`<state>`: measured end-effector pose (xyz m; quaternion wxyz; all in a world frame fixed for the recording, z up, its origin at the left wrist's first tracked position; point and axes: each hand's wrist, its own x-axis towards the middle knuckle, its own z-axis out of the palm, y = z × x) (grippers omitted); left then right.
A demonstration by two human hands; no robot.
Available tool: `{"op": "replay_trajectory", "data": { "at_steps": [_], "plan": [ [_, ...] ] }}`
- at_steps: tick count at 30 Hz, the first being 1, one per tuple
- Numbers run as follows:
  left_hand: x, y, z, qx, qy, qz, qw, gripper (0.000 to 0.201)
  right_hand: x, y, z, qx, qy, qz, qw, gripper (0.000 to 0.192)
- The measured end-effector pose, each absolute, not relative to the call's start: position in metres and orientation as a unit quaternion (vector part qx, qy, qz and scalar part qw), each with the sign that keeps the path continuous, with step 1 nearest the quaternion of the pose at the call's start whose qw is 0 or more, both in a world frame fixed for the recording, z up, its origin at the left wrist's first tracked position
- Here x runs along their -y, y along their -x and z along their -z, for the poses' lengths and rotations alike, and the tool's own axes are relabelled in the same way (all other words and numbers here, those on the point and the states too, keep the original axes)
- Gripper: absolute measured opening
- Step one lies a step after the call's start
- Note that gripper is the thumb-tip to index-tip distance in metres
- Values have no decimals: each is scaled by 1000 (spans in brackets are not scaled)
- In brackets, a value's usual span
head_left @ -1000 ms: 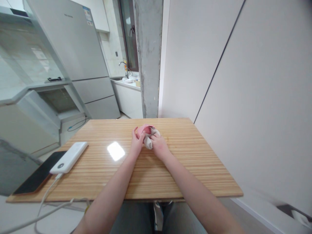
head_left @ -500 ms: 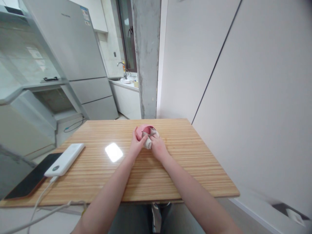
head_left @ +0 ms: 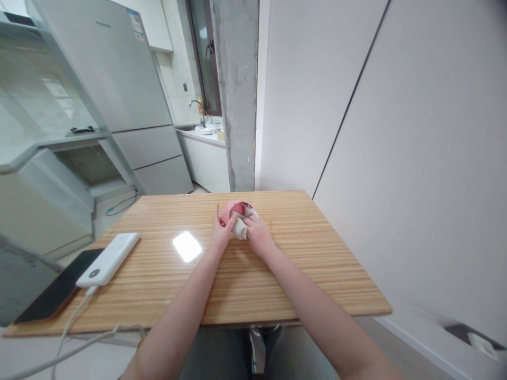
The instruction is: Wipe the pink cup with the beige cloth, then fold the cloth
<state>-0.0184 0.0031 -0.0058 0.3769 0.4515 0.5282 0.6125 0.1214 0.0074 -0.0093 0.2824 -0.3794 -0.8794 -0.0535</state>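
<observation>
A small bundle of pink and whitish cloth [head_left: 238, 215], possibly rolled socks, rests on the wooden table [head_left: 301, 248] near its far middle. My left hand [head_left: 220, 232] grips the bundle's left side, thumb on the pink part. From the right, my right hand [head_left: 256, 235] holds it with fingers pressed into the whitish part. Both hands hide the bundle's near side.
A white power bank [head_left: 109, 259] with a cable [head_left: 71, 327] lies at the table's left, beside a dark phone [head_left: 55, 291]. A fridge [head_left: 119, 84] and a concrete pillar [head_left: 236, 95] stand behind. A white wall runs along the right.
The hands and bundle stay in nearly the same spot. My fingers have shifted slightly on the cloth, and the camera view has moved a little.
</observation>
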Motion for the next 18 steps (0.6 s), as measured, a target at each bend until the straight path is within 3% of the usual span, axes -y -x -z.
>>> {"op": "replay_trajectory", "data": {
  "at_steps": [6, 10, 15, 18],
  "plan": [
    [-8, 17, 12, -525, -462, -616, 362, 71, -14, -124, 14, 880, 367, 26, 301, 17],
    [-11, 30, 9, -525, -459, -599, 394, 71, -13, -125, 8, 901, 325, 36, 285, 15],
    [-7, 9, 18, -500, -417, -623, 434, 82, -8, -124, 10, 883, 382, 38, 270, 15],
    [-5, 0, 21, -485, -425, -627, 437, 74, -11, -126, 16, 877, 383, 22, 290, 18]
  ]
}}
